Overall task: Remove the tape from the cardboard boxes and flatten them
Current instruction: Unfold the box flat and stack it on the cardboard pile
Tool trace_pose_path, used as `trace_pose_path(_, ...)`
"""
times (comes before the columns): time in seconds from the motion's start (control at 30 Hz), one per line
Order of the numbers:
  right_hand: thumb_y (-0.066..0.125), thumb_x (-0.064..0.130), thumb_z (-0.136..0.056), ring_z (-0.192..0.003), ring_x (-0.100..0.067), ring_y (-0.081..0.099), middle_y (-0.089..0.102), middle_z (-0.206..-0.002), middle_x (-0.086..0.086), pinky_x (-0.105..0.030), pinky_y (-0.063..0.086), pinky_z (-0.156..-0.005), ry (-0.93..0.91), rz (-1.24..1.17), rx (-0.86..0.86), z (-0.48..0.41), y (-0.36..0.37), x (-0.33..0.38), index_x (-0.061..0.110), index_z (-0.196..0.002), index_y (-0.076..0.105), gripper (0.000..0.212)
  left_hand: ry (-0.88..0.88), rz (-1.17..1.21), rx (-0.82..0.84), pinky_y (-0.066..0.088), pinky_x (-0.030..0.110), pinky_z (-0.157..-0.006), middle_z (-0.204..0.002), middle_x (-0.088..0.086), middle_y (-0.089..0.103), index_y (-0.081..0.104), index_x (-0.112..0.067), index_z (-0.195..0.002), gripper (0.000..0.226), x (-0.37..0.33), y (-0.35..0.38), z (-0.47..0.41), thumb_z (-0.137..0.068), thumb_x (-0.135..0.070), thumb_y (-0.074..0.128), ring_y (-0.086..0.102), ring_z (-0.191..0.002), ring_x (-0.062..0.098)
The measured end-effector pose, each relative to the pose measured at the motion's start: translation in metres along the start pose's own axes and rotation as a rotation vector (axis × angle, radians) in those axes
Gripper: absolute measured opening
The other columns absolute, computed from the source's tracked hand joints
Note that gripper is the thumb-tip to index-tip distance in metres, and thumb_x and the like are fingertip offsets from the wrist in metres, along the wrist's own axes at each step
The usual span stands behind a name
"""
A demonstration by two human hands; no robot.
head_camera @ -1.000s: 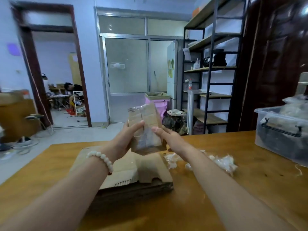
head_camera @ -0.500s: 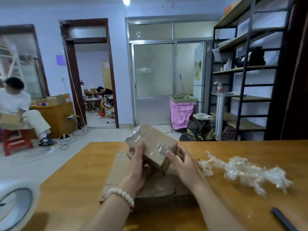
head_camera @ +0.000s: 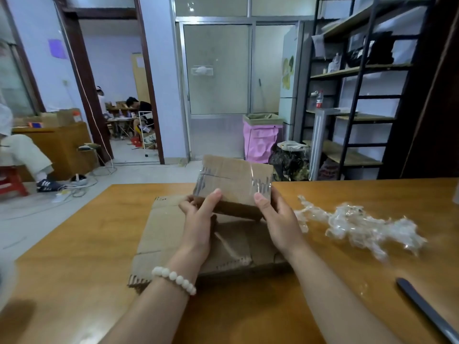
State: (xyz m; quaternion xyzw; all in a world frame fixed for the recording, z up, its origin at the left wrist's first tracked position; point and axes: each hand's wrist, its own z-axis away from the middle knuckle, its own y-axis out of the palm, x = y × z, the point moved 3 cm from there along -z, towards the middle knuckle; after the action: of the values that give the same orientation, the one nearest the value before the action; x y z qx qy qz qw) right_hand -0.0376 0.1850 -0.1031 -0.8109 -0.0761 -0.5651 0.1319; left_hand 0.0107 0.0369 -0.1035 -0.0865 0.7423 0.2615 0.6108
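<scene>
The small taped box (head_camera: 236, 182) is gripped at its lower corners by the left hand (head_camera: 198, 219) and the right hand (head_camera: 278, 219), with thumbs laid on the near face and fingers curled behind. Half a second ago a corner was presented; now the broad face is turned toward the camera. The box is held above flattened cardboard (head_camera: 169, 234) on the wooden table (head_camera: 74, 256), with a heap of clear tape (head_camera: 360, 224) lying to the right. A pink-lined bin (head_camera: 262, 140) is seen near the glass door; its contents are hidden.
</scene>
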Motion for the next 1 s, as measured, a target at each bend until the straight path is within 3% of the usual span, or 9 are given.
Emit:
trace_pose_path(0.13, 0.042, 0.065, -0.077, -0.130, -0.015, 0.044, 0.050, -0.138, 0.011, -0.049, 0.037, -0.108, -0.003, -0.073, -0.105, 0.004, -0.008, -0.001, 0.037, -0.138, 0.043, 0.067, 0.054, -0.113, 0.070, 0.049, 0.045, -0.096, -0.116, 0.008, 0.055, 0.034, -0.023, -0.120, 0.064, 0.001, -0.004, 0.009, -0.073, -0.053, 0.066, 0.057, -0.107, 0.027)
trace_pose_path(0.23, 0.042, 0.064, -0.079, -0.133, -0.015, 0.042, 0.047, -0.142, 0.007, -0.048, 0.036, -0.110, -0.017, -0.098, -0.158, 0.007, -0.009, 0.000, 0.028, -0.142, 0.043, 0.072, 0.149, -0.187, 0.109, 0.056, 0.033, -0.082, -0.115, -0.007, 0.050, 0.028, -0.029, -0.122, 0.049, 0.002, -0.002, 0.017, -0.089, -0.031, 0.065, 0.056, -0.103, 0.011)
trace_pose_path(0.37, 0.044, 0.041, -0.098, -0.126, -0.015, 0.049, 0.055, -0.133, 0.003, -0.045, 0.041, -0.106, -0.011, -0.105, -0.161, 0.003, -0.012, -0.002, 0.022, -0.138, 0.049, 0.044, 0.286, -0.324, 0.095, 0.048, 0.013, -0.075, -0.132, -0.008, 0.040, 0.025, -0.040, -0.129, 0.060, 0.004, -0.002, 0.021, -0.087, -0.025, 0.066, 0.048, -0.111, 0.002)
trace_pose_path(0.43, 0.041, 0.019, -0.102, -0.111, -0.007, 0.055, 0.061, -0.118, 0.007, -0.027, 0.049, -0.095, 0.006, -0.111, -0.141, -0.001, -0.017, -0.005, 0.022, -0.131, 0.054, 0.032, 0.348, -0.384, 0.082, 0.049, 0.009, -0.078, -0.141, -0.005, 0.033, 0.022, -0.042, -0.132, 0.069, 0.004, -0.002, 0.022, -0.087, -0.019, 0.069, 0.043, -0.121, 0.007)
trace_pose_path(0.5, 0.042, 0.008, -0.100, -0.099, -0.001, 0.058, 0.062, -0.104, 0.014, -0.016, 0.052, -0.080, 0.050, -0.126, -0.139, -0.002, -0.019, -0.004, 0.028, -0.117, 0.057, 0.030, 0.406, -0.441, 0.079, 0.049, 0.016, -0.093, -0.147, -0.005, 0.025, 0.019, -0.040, -0.137, 0.078, 0.004, -0.001, 0.022, -0.085, -0.017, 0.073, 0.034, -0.133, 0.014)
trace_pose_path(0.6, 0.045, -0.001, -0.097, -0.108, -0.014, 0.059, 0.064, -0.108, 0.008, -0.034, 0.049, -0.096, 0.112, -0.108, -0.174, -0.003, -0.019, -0.006, 0.027, -0.107, 0.057, 0.032, 0.471, -0.517, 0.087, 0.039, 0.044, -0.112, -0.152, -0.014, 0.015, 0.018, -0.048, -0.137, 0.081, 0.004, 0.001, 0.024, -0.079, -0.029, 0.070, 0.019, -0.143, 0.012)
trace_pose_path(0.67, 0.048, -0.003, -0.095, -0.115, -0.016, 0.055, 0.062, -0.119, 0.000, -0.039, 0.044, -0.103, 0.127, -0.067, -0.193, -0.003, -0.018, -0.008, 0.019, -0.118, 0.057, 0.033, 0.436, -0.534, 0.093, 0.033, 0.040, -0.115, -0.157, -0.015, 0.006, 0.018, -0.053, -0.135, 0.079, 0.005, 0.002, 0.023, -0.084, -0.022, 0.071, 0.011, -0.145, 0.007)
trace_pose_path(0.87, 0.057, 0.026, -0.094, -0.114, -0.016, 0.055, 0.061, -0.119, 0.002, -0.038, 0.046, -0.099, 0.151, -0.066, -0.189, 0.000, -0.018, -0.007, 0.017, -0.127, 0.054, 0.034, 0.199, -0.380, 0.157, 0.041, 0.026, -0.097, -0.143, -0.004, 0.035, 0.020, -0.042, -0.140, 0.084, 0.003, -0.005, 0.013, -0.083, -0.010, 0.074, 0.040, -0.128, 0.015)
trace_pose_path(1.0, 0.056, 0.085, -0.059, -0.115, -0.019, 0.055, 0.062, -0.118, 0.002, -0.043, 0.042, -0.103, 0.159, -0.170, -0.230, 0.000, -0.018, -0.008, 0.028, -0.113, 0.057, 0.079, 0.176, -0.463, 0.156, 0.040, 0.033, -0.102, -0.135, -0.011, 0.032, 0.015, -0.040, -0.146, 0.101, 0.001, -0.005, 0.015, -0.071, -0.048, 0.081, 0.038, -0.124, 0.012)
